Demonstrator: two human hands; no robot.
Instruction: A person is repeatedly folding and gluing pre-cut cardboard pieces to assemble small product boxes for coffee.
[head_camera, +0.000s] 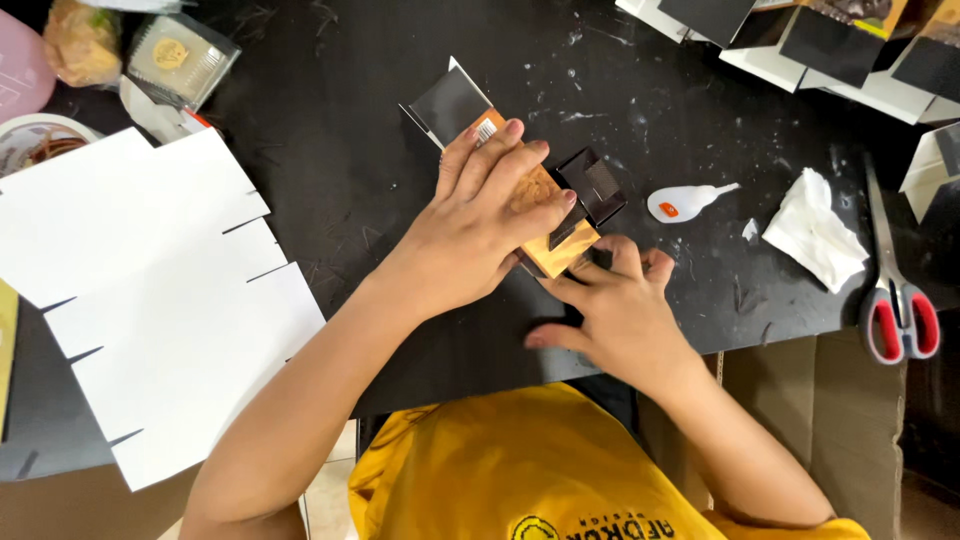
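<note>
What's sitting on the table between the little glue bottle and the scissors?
A crumpled white tissue lies between the glue bottle and the red-handled scissors, seen in the head view.
</note>
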